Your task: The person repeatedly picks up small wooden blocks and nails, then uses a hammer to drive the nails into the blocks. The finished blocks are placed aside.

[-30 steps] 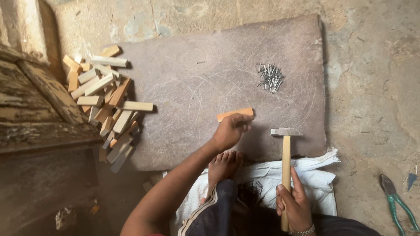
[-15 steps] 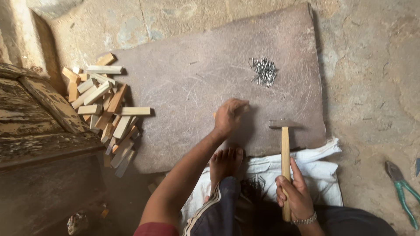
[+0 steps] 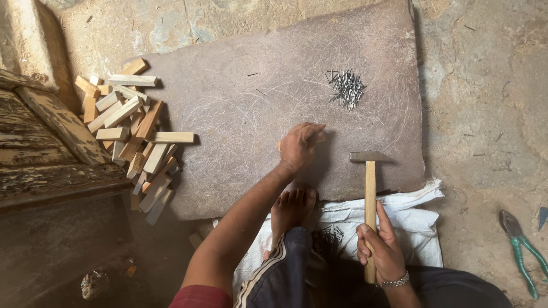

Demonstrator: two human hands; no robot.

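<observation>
Bare left forearm, with a dark red short sleeve [image 3: 200, 298] ending above the elbow at the near edge. Left hand [image 3: 298, 146] bare, no ring or band. Right hand [image 3: 381, 251] bare too, with a silver metal link bracelet [image 3: 394, 281] at the wrist. Dark navy trousers [image 3: 279, 274] with white side stripes down the left leg, hem pulled up to the ankle. One bare foot [image 3: 292, 208], no shoe or sock, toes toward the far side. Right leg in the same dark cloth at the near right.
</observation>
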